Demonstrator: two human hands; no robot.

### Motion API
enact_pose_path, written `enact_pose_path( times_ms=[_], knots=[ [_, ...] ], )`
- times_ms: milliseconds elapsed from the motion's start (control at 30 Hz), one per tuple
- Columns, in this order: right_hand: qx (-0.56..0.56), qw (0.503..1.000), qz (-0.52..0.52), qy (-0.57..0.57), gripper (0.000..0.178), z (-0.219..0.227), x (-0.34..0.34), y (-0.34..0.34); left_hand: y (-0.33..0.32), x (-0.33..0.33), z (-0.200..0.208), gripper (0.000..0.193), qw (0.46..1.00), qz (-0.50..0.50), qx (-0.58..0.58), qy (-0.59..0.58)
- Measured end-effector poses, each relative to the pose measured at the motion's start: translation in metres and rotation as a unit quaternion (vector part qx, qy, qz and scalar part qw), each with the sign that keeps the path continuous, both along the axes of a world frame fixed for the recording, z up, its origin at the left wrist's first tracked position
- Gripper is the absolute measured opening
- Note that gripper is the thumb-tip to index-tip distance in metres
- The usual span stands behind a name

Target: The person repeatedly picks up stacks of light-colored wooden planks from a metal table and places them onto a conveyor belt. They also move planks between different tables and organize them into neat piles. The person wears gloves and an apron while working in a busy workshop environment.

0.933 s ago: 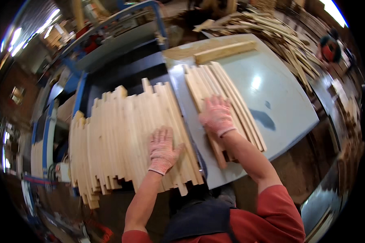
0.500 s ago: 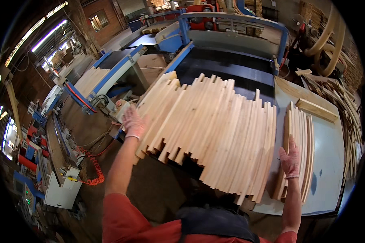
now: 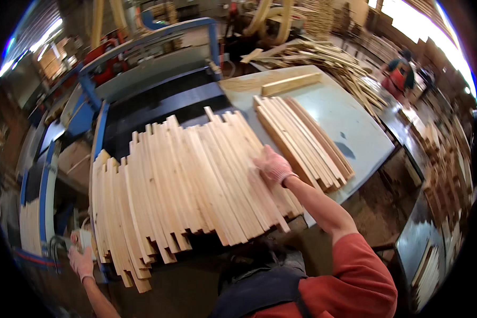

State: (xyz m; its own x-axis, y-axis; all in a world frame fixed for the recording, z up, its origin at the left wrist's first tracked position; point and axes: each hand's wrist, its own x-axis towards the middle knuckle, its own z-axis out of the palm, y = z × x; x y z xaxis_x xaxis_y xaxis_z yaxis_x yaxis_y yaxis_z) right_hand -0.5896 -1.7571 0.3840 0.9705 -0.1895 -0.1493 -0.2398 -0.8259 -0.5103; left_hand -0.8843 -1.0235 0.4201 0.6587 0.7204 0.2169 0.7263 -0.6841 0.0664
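Note:
A broad row of pale wooden strips [image 3: 180, 180] lies side by side on the black bed of a machine [image 3: 138, 114], their near ends uneven. Over the right part of this row is my gloved right hand [image 3: 274, 165], touching the strips; its fingers are blurred, so their grip cannot be made out. My gloved left hand [image 3: 81, 263] is off the row's near left corner, fingers apart and nothing held, close to a small control box [image 3: 84, 239] with a red button. To the right, a smaller bundle of wooden strips [image 3: 302, 143] rests on a grey-topped table [image 3: 323, 98].
A short wooden block [image 3: 291, 84] lies at the table's far side. Behind it is a heap of loose offcuts [image 3: 323, 61]. A blue frame [image 3: 148, 40] spans the machine's far end. A co-worker [image 3: 400, 77] stands at the far right, near more stacked wood [image 3: 448, 180].
The view has swung to the right. My right hand has gone from the small bundle to the right part of the wide row. My left hand has left the row's edge for the control box.

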Motion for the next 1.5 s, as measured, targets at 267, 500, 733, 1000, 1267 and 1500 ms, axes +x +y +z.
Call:
enact_pose_path(
  times_ms=[267, 500, 733, 1000, 1267, 1500],
  knots=[
    [0.044, 0.997, 0.021, 0.061, 0.092, -0.018, -0.085, -0.022, -0.140, -0.078, -0.019, 0.071, 0.886, -0.297, -0.275, -0.226],
    [0.211, 0.972, 0.090, -0.047, 0.079, -0.007, -0.179, -0.046, -0.360, -0.062, -0.020, 0.078, 0.552, -0.371, -0.739, -0.104],
    [0.262, 0.927, -0.031, -0.265, 0.075, 0.006, -0.203, -0.186, -0.467, 0.008, -0.063, 0.066, 0.399, -0.404, -0.822, 0.045],
    [-0.030, 0.986, -0.165, 0.019, 0.068, -0.032, -0.138, -0.342, -0.645, 0.083, -0.074, 0.087, 0.608, -0.503, -0.613, -0.037],
    [0.093, 0.979, -0.174, -0.054, 0.042, -0.051, -0.112, -0.371, -0.803, 0.176, -0.143, 0.096, 0.805, -0.424, -0.409, -0.074],
    [0.072, 0.996, 0.057, -0.018, 0.049, -0.026, -0.101, -0.336, -0.805, 0.176, -0.146, 0.089, 0.805, -0.399, -0.418, -0.136]
  ],
)
